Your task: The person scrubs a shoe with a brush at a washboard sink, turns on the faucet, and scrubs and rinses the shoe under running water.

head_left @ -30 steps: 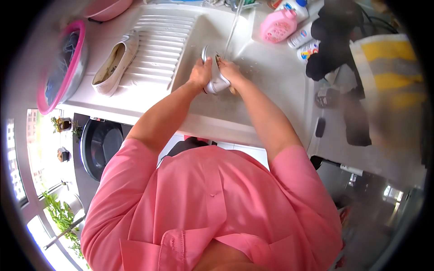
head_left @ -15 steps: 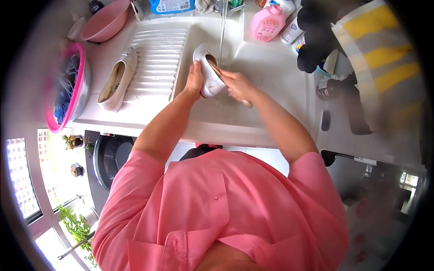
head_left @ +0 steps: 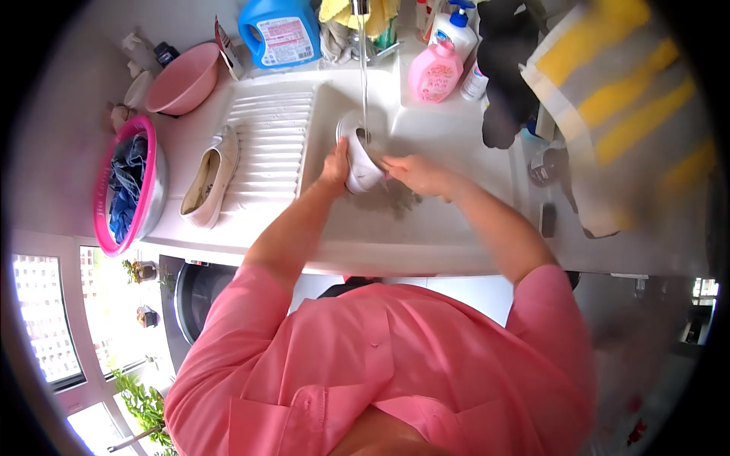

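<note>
A white shoe (head_left: 363, 169) is held over the sink basin (head_left: 456, 167), its opening facing up and right. My left hand (head_left: 336, 163) grips its left side. Water (head_left: 364, 83) runs from the tap down onto the shoe's upper end. Close to the shoe's right side, my right hand (head_left: 417, 175) is closed around something partly hidden and blurred; a brush with a wooden handle showed there in the previous frame. Dark, dirty water lies in the basin below the hands. The other white shoe (head_left: 211, 178) rests by the ribbed drainboard (head_left: 270, 140).
At the left stand a pink-rimmed basin (head_left: 151, 175) of dark clothes and a pink bowl (head_left: 182, 80). A blue detergent bottle (head_left: 280, 34) and a pink bottle (head_left: 436, 72) stand behind the sink. A yellow-striped cloth (head_left: 608, 99) and dark cloth (head_left: 506, 72) lie at the right.
The view has tilted up, showing more behind the sink. The shoe has turned so its opening shows, and its end is now under the water. My right hand has moved from inside the shoe to its right side.
</note>
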Tool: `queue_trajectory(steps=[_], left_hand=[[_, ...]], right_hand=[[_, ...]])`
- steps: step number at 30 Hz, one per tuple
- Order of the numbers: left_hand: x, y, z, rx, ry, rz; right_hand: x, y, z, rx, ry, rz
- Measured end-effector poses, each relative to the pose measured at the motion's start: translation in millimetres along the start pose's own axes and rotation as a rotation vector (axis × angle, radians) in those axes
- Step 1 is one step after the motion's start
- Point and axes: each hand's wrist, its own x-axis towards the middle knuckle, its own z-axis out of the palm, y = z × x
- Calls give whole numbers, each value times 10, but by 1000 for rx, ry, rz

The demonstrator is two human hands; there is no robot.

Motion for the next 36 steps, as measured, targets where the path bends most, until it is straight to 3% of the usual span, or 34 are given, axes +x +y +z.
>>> queue_trajectory(steps=[2,3,4,7,10,12,15,17,19,22,30,34,36], left_hand=[[-260,124,144,68,-12,39],[-345,198,233,22,-14,-93],[-428,275,323,-23,-11,-224],[-103,-9,184,-189,-73,-137],[-90,139,105,-160,-8,-240],[-28,158,76,-296,13,-228],[244,-54,124,-582,-230,-209],[333,-53,208,-651,-300,-238],[265,89,345,-839,-151,-289],[413,-70,376,-967,-190,-286],[250,-128,507,-1057,-139,-469],[41,-60,402,-959,-198,-612],[-47,-58,272,-678,-237,-638]], right_hand=[[129,-114,50,157,105,270],[327,124,186,119,259,184],[412,85,167,118,257,175],[484,-91,69,212,180,267],[265,-477,34,387,114,424],[-39,-658,-127,365,46,399],[-342,-438,-189,170,69,277],[-601,-447,-166,-204,342,235],[-812,-719,-213,-213,352,347],[-1012,-720,-91,-142,390,469],[-1234,-595,140,70,497,481],[-1143,-541,126,115,492,446],[-1058,-605,88,109,476,461]])
